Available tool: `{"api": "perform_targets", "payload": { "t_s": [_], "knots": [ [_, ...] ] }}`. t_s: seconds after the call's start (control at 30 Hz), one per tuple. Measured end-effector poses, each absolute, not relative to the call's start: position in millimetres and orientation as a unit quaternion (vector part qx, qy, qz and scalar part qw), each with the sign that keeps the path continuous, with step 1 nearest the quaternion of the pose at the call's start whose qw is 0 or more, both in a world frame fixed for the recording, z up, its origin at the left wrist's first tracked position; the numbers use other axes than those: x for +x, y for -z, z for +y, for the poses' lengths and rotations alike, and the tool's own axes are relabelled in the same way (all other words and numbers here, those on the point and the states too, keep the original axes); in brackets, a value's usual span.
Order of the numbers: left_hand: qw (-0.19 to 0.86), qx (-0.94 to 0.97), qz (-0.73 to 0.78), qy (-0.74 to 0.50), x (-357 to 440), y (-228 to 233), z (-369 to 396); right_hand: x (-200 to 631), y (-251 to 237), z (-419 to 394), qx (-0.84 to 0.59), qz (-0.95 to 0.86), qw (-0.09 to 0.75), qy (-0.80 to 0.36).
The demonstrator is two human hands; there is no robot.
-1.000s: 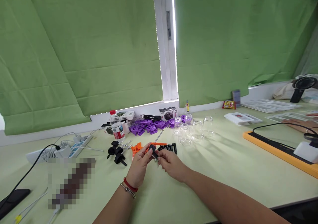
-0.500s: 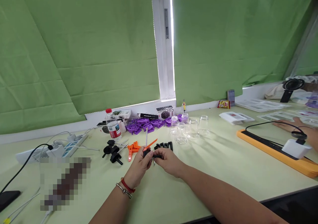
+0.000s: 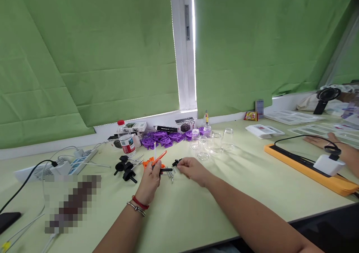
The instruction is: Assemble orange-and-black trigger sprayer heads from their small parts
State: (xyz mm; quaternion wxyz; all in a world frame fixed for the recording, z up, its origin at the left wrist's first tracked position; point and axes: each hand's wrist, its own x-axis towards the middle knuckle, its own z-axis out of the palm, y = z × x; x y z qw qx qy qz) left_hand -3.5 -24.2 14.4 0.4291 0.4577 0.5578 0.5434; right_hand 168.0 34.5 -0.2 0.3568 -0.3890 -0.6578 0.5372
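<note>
My left hand [image 3: 150, 182] is closed around a black part with an upright metal rod [image 3: 155, 151]. An orange lever [image 3: 159, 157] and a black arm [image 3: 166, 170] stick out of the same grip. My right hand [image 3: 193, 169] is apart from it, fingertips bent together at a small group of black pieces [image 3: 176, 162]. Whether they pinch one of these is hidden. Several metal screws [image 3: 171, 176] lie between the hands. Behind my left hand are more orange levers [image 3: 147, 163]. To its left lie black knob-like parts with metal rods [image 3: 129, 175].
Purple rings [image 3: 148, 142] and clear cups [image 3: 203, 152] stand toward the back, near a water bottle [image 3: 127, 144]. At right are an orange-edged case [image 3: 308, 174] with a white plug and another person's hand [image 3: 331, 140]. Cables and a power strip [image 3: 84, 161] lie at left.
My right hand has let go of the black arm and moved right, to the small black pieces. My left hand keeps the assembly and has shifted slightly left. The screws are now uncovered.
</note>
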Motion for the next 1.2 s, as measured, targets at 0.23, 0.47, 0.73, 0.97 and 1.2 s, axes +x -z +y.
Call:
{"api": "perform_targets", "payload": {
  "t_s": [0.23,0.47,0.73,0.97,1.2],
  "knots": [
    [0.419,0.419,0.558,-0.581,-10,-11,-18,192,18,75,-0.590,-0.696,0.318,-0.258],
    [0.393,0.421,0.571,-0.585,-8,-11,-19,187,22,80,-0.657,-0.696,0.203,-0.206],
    [0.393,0.430,0.568,-0.582,-13,-7,-17,196,10,76,-0.651,-0.721,0.173,-0.165],
    [0.369,0.460,0.570,-0.572,-19,-3,-16,191,-4,45,-0.409,-0.802,0.295,-0.322],
    [0.319,0.518,0.561,-0.562,-20,-5,-18,183,-2,32,-0.310,-0.827,0.290,-0.369]
  ]
}}
